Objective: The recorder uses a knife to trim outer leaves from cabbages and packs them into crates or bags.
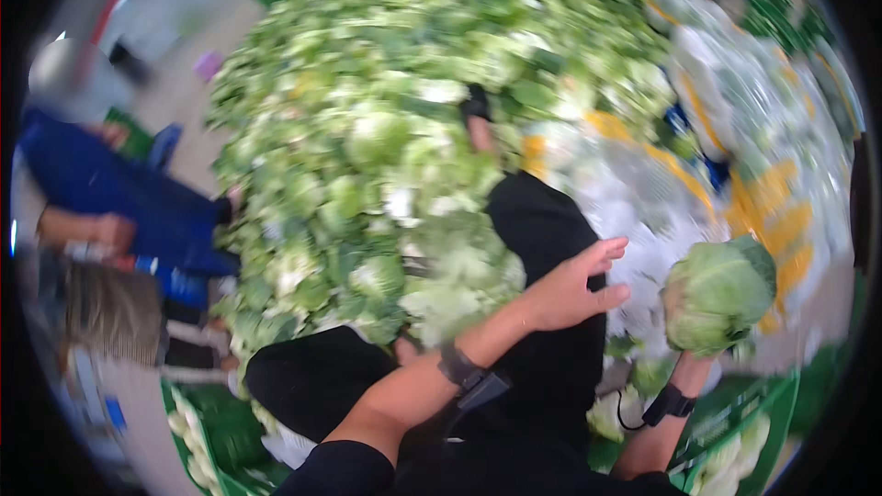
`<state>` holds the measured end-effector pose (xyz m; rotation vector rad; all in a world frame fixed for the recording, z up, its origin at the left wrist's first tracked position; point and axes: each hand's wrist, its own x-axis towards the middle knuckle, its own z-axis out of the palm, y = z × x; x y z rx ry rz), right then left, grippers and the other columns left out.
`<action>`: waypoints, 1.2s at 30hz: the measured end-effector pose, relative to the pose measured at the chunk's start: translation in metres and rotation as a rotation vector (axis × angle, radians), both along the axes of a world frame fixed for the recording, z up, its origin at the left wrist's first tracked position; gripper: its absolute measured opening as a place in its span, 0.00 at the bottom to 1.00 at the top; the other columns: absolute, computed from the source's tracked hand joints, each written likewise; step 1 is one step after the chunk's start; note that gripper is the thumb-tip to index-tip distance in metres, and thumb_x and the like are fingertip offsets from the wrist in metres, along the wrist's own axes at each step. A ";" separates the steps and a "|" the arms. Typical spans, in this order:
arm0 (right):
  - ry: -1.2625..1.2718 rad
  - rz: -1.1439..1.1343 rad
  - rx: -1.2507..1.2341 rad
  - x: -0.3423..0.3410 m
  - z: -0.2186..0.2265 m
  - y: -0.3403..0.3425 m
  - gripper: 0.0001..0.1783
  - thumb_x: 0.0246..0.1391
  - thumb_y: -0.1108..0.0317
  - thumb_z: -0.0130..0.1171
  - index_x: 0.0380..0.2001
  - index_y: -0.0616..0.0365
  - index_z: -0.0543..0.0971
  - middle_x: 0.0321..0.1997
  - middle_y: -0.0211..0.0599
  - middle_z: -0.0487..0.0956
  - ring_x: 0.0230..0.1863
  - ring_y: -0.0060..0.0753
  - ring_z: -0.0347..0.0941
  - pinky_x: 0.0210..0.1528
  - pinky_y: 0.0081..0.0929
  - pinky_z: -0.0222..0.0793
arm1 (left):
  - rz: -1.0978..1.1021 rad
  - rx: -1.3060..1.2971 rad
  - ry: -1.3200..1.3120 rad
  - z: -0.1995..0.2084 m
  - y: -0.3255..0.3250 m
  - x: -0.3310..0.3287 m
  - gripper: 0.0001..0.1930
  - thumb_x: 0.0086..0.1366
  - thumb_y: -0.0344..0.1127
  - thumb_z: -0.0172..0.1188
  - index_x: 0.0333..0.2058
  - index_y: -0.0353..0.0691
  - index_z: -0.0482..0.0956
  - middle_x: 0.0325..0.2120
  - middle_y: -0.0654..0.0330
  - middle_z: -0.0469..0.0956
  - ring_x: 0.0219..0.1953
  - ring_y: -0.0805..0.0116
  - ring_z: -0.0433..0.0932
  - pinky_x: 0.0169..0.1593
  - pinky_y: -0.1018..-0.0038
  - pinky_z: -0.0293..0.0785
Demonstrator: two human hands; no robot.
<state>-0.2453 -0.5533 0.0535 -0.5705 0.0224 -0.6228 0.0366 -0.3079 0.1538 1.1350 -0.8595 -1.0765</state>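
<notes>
A green cabbage head [721, 298] is held up at the right, hiding nearly all of my right hand [695, 363], which grips it from below. My left hand [577, 292] is empty, with its thumb and fingers spread apart, over my right knee and to the left of the cabbage. White net or plastic packing [634, 239] with yellow bands lies just beyond both hands. Both my wrists carry black straps. In front of me spreads a large heap of cabbages and loose leaves [367, 138], blurred in places.
Green crates with pale cabbages stand at my left [225, 432] and right [744, 422]. Filled clear bags [753, 101] with yellow stripes are stacked at the far right. A person in blue [110, 193] is at the left edge of the heap; another person's arms show at the top right.
</notes>
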 end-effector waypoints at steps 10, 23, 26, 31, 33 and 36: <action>0.272 -0.045 -0.926 0.310 0.108 0.330 0.11 0.55 0.68 0.67 0.36 0.66 0.83 0.36 0.40 0.83 0.44 0.33 0.80 0.51 0.28 0.73 | 1.166 -0.213 0.401 -0.016 0.226 0.014 0.38 0.66 0.36 0.65 0.68 0.39 0.54 0.57 0.52 0.72 0.58 0.59 0.74 0.62 0.60 0.72; 0.093 0.022 -1.615 0.322 0.148 0.403 0.46 0.49 0.49 0.73 0.64 0.66 0.68 0.48 0.41 0.82 0.54 0.40 0.76 0.64 0.33 0.66 | 1.105 -0.739 0.902 -0.122 0.301 0.016 0.33 0.73 0.60 0.44 0.65 0.42 0.67 0.63 0.53 0.71 0.64 0.52 0.71 0.67 0.53 0.67; 0.301 0.592 -1.308 0.325 0.123 0.369 0.36 0.48 0.55 0.73 0.56 0.65 0.77 0.41 0.42 0.85 0.44 0.33 0.80 0.54 0.29 0.72 | 1.137 -0.476 0.685 -0.123 0.303 0.008 0.28 0.74 0.51 0.44 0.63 0.36 0.68 0.60 0.51 0.74 0.60 0.52 0.75 0.63 0.56 0.72; 0.453 0.291 -1.060 0.322 0.088 0.368 0.20 0.54 0.59 0.69 0.42 0.64 0.84 0.36 0.35 0.85 0.35 0.27 0.78 0.43 0.30 0.73 | 1.309 -0.419 0.852 -0.116 0.294 0.011 0.25 0.72 0.45 0.48 0.61 0.36 0.71 0.55 0.52 0.77 0.56 0.55 0.77 0.62 0.56 0.72; 0.516 0.314 -0.980 0.315 0.087 0.368 0.19 0.54 0.61 0.68 0.44 0.64 0.82 0.39 0.35 0.84 0.37 0.26 0.78 0.44 0.28 0.73 | 1.261 -0.393 0.797 -0.122 0.307 0.011 0.25 0.74 0.46 0.44 0.61 0.35 0.70 0.57 0.51 0.75 0.58 0.55 0.75 0.63 0.56 0.69; 0.406 0.473 -0.634 0.324 0.065 0.354 0.28 0.55 0.66 0.66 0.59 0.61 0.74 0.51 0.37 0.80 0.46 0.27 0.77 0.49 0.28 0.73 | 1.318 -0.528 0.689 -0.105 0.290 0.025 0.28 0.76 0.52 0.38 0.60 0.35 0.72 0.58 0.48 0.75 0.59 0.52 0.74 0.65 0.54 0.68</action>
